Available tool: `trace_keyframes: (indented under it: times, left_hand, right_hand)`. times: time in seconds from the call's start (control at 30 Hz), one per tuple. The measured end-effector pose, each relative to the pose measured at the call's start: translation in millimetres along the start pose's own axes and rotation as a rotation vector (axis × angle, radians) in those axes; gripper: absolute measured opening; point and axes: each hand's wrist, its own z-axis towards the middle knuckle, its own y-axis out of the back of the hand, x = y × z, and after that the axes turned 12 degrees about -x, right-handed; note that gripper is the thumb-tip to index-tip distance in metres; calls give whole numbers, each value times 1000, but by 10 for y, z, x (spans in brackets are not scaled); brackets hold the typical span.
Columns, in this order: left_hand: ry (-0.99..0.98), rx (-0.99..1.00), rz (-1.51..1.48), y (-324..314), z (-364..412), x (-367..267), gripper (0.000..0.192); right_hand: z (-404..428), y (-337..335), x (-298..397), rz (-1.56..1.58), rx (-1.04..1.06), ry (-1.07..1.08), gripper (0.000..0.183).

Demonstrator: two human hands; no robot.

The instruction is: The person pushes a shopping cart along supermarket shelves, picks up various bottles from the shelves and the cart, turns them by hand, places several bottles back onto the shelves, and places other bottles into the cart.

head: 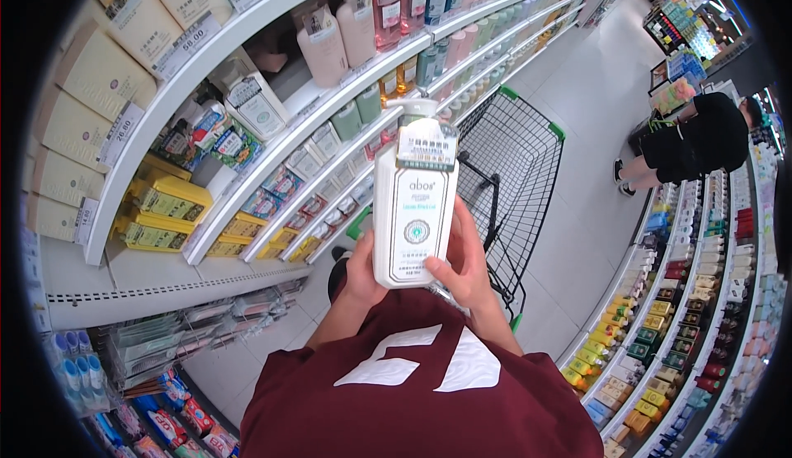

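Observation:
A white pump bottle (416, 210) with a printed front and a neck tag stands upright between both hands at mid-picture. My left hand (365, 272) grips its lower left side. Around the lower right side is my right hand (463, 260), its thumb on the front face. Just beyond the bottle is a wire shopping cart (526, 180) with green corners. A similar white pump bottle (255, 105) stands on the shelf to the left.
Curved-looking shelves (297, 118) of bottles and boxes run along the left. More stocked shelves (674, 309) line the right. A person in black (699, 136) stands in the aisle at the upper right. Hanging packs (148, 347) are at the lower left.

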Motion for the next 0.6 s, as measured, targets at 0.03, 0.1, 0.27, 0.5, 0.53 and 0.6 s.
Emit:
trace_keyframes:
  times: [0.03,0.1,0.27,0.5,0.53,0.6]
  left_hand:
    - [4,11,18,24,-8,-6,61]
    - [11,2,60,108,-36,7,62]
    - [-23,73,164,273,-96,25,66]
    - [-256,158,645,-289,-105,-157,77]
    - [-251,167,650,-319,-127,-152,80]
    - [-282,196,698,-366,-172,-172,82]
  right_hand:
    - [-27,11,1,-52,5,-2,92]
    - [-94,26,21,-94,-33,6,91]
    - [-70,159,-32,-451,-74,186,86]
    - [-93,-31,-54,-46,-103,81,119]
    - [-112,-68,-76,-23,-134,70,118]
    - [-147,-45,-130,-20,-203,47,112]
